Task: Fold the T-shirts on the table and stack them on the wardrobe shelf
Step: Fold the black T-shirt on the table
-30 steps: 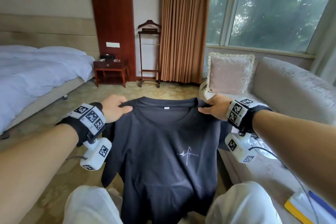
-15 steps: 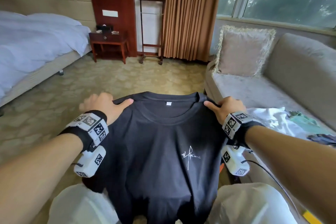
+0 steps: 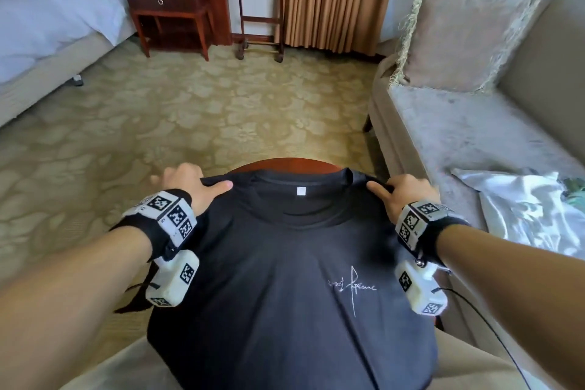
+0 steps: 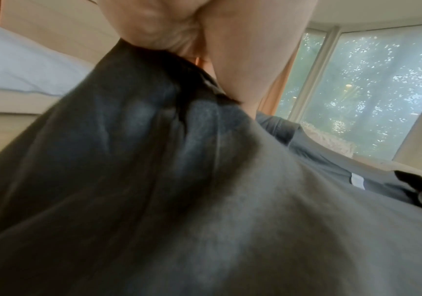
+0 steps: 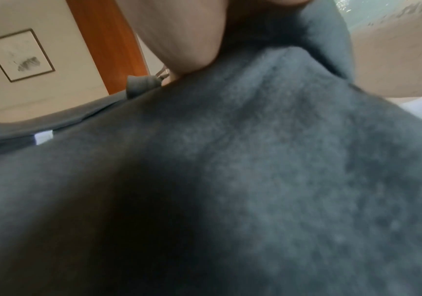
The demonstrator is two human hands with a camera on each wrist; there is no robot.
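1. Shirt: the black T-shirt (image 3: 285, 279) lies spread over the round table (image 3: 285, 164) in front of you.
2. L hand (image 3: 190, 182) pinches its left shoulder.
3. R hand (image 3: 405, 191) pinches its right shoulder.
4. White cloth (image 3: 525, 215) sits on the sofa (image 3: 459, 123).

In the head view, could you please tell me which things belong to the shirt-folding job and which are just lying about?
Part of the job:
black T-shirt, held at its shoulders
left hand
right hand
round wooden table
white garment on the sofa, probably next

Just lying about:
fringed cushion
nightstand
bed
valet stand
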